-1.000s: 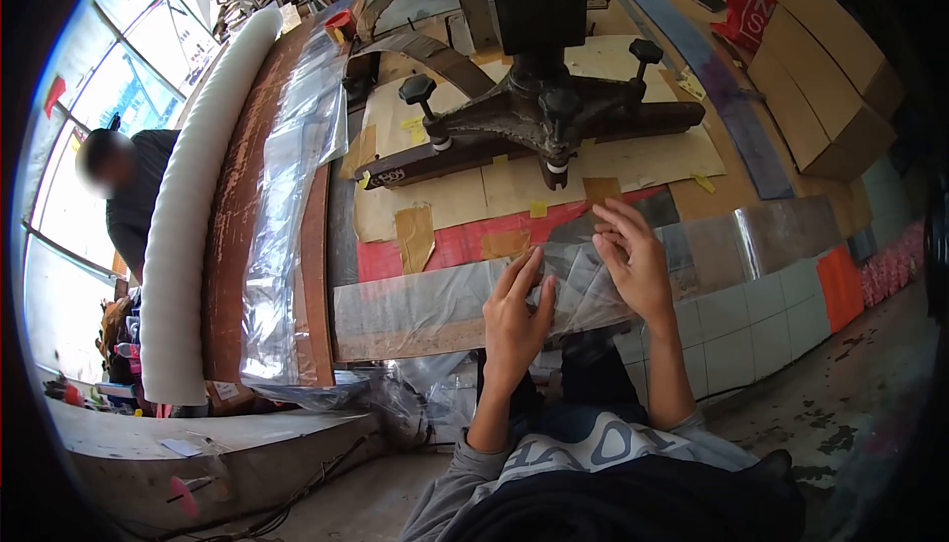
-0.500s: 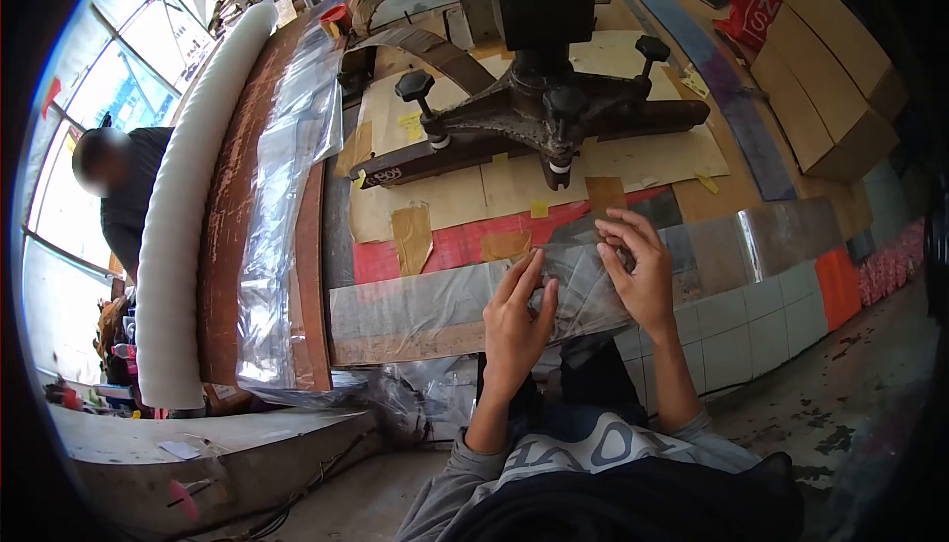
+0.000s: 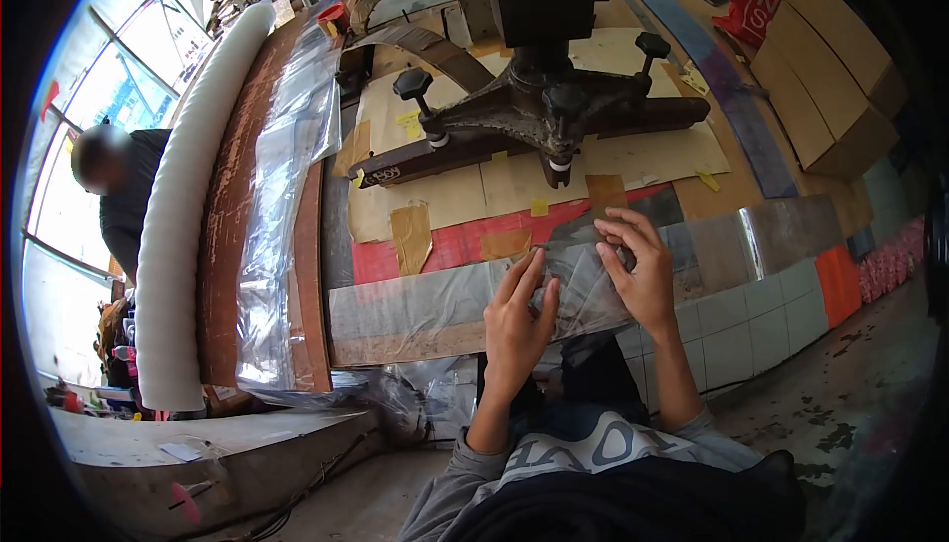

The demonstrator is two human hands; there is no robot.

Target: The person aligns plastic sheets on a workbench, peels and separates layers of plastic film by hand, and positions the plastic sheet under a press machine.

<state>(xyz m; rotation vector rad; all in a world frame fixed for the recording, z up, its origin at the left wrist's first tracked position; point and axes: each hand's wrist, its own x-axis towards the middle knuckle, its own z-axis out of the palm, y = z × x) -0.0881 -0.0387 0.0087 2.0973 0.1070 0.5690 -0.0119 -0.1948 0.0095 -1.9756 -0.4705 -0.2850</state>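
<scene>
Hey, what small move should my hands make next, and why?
Probably ease the left hand and right hand slightly apart across the clear plastic film, to flatten it: the film looks creased in the space between them. I can't tell whether either hand grips it, so a light touch seems wise.

Red sheet point(image 3: 450, 249), brown tape point(image 3: 411, 237), seemingly greyish film point(image 3: 583, 295)
</scene>
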